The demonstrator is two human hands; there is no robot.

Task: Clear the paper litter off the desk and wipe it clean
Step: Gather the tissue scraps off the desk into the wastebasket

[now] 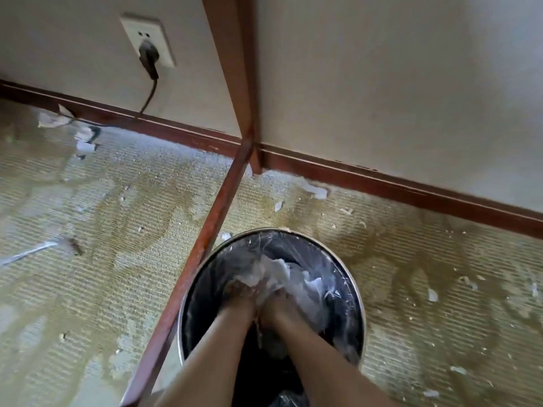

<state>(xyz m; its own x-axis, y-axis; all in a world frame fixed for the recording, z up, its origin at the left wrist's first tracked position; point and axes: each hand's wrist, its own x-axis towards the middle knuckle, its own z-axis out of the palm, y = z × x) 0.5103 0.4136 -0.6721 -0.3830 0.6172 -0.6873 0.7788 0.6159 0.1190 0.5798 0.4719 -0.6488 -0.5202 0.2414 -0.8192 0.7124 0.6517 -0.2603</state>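
A round metal waste bin (357, 292) with a black liner stands on the carpet below me. Both my forearms reach down into it. My left hand (242, 292) and my right hand (280, 301) sit side by side on a wad of white crumpled paper (282, 270) inside the bin, fingers down in the paper. The image is blurred, so the exact grip of the fingers is hard to make out. The desk top is out of view.
A reddish wooden desk leg (232, 92) and a slanted wooden rail (205, 239) run just left of the bin. Small paper scraps (314, 190) lie scattered on the stained carpet. A wall socket with a black plug (148, 54) and cable is at upper left.
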